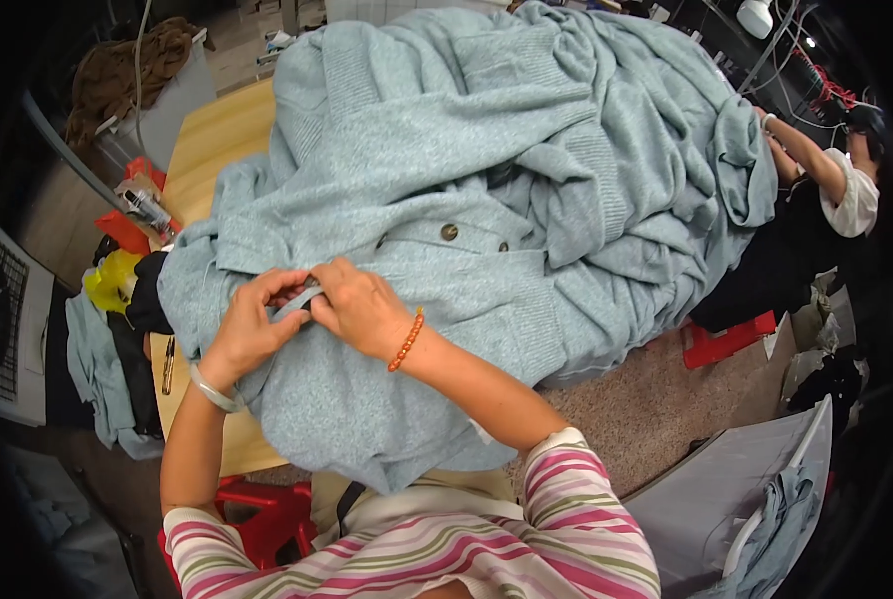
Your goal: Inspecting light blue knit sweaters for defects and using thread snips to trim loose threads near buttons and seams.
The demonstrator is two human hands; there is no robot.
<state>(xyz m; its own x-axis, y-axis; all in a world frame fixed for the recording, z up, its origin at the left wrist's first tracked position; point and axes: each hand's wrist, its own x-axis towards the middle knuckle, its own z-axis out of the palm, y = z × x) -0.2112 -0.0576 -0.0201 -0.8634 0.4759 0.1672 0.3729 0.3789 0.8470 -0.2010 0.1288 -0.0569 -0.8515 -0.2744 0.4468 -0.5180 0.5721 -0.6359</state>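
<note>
Wooden table (pixel 212 140) at upper left carries a heap of blue-green cardigans (pixel 566 150). Left hand (pixel 252 324) and right hand (pixel 361 304) pinch the front edge of the top cardigan (pixel 366 399) at centre; two buttons (pixel 449 232) above lie unfastened.

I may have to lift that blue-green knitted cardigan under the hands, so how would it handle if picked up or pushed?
Probably floppy: the cardigan lies in soft folds over the wooden table and drapes off its edge. Pushed, it would likely bunch rather than slide. The thick knit suggests some weight. Both hands, left hand and right hand, pinch it easily.
</note>
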